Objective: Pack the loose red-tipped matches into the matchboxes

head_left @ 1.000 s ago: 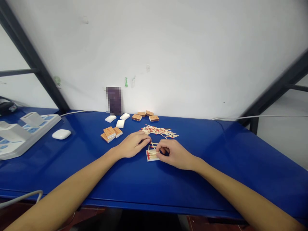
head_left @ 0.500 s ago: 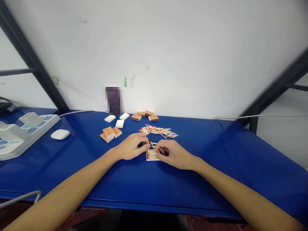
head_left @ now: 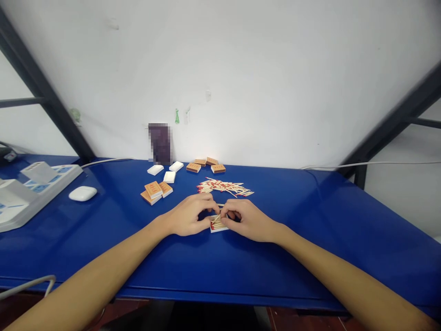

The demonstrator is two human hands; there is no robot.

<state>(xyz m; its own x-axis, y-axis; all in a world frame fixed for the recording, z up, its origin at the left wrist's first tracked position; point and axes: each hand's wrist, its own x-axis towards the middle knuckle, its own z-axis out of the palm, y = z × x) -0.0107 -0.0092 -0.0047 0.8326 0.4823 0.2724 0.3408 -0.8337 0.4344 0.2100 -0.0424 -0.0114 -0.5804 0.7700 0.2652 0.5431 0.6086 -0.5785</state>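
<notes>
A small white matchbox tray (head_left: 216, 231) lies on the blue table with red-tipped matches (head_left: 217, 225) in it. My left hand (head_left: 190, 214) is at its left side, thumb tip at the tray's edge and index finger curved above it, with a gap between them. On the other side my right hand (head_left: 250, 219) has its thumb and fingers bent together at the tray's right end, around a tilted matchstick (head_left: 216, 217). Its fingers partly cover the tray. Just behind the hands spreads a loose pile of matches (head_left: 223, 185).
Orange matchboxes (head_left: 153, 189) lie at left, and several more matchboxes (head_left: 193, 168) stand near the wall. White boxes (head_left: 169, 177) sit between them. Further left are a white earbud case (head_left: 82, 193) and a power strip (head_left: 65, 177). A cable (head_left: 386, 163) runs along the wall at right.
My left index finger has lifted away from the thumb, and the left thumb has come down to the tray's edge. The right hand has hardly moved. The view has shifted slightly.
</notes>
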